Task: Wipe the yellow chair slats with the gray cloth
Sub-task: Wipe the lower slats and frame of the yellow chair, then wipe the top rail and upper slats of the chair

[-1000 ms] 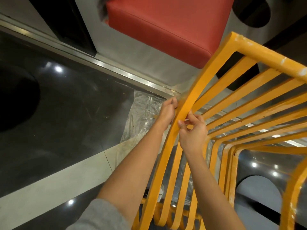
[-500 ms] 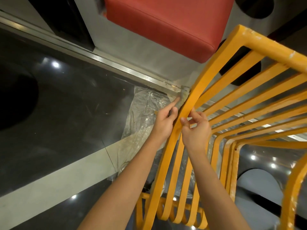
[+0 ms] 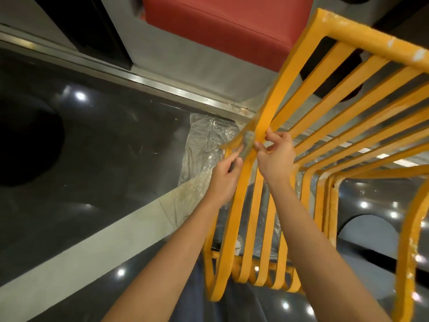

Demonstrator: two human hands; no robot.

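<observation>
Chair: yellow slatted chair (image 3: 325, 126), paint chipped white in spots on the top rail.
Cloth: gray cloth (image 3: 247, 145) bunched against the outermost left slat (image 3: 262, 117), at the bend where the slat curves.
Left hand: left hand (image 3: 224, 176) on the outer side of that slat, fingers curled round the lower end of the cloth.
Right hand: right hand (image 3: 275, 156) reaching between the slats, fingertips pinching the cloth's upper part against the slat.
Floor: dark glossy floor (image 3: 104, 140) with a pale stripe.
Plastic sheet: clear plastic sheet (image 3: 206, 140) lying under the chair.
Background: red cushion (image 3: 220, 26) beyond the chair.
</observation>
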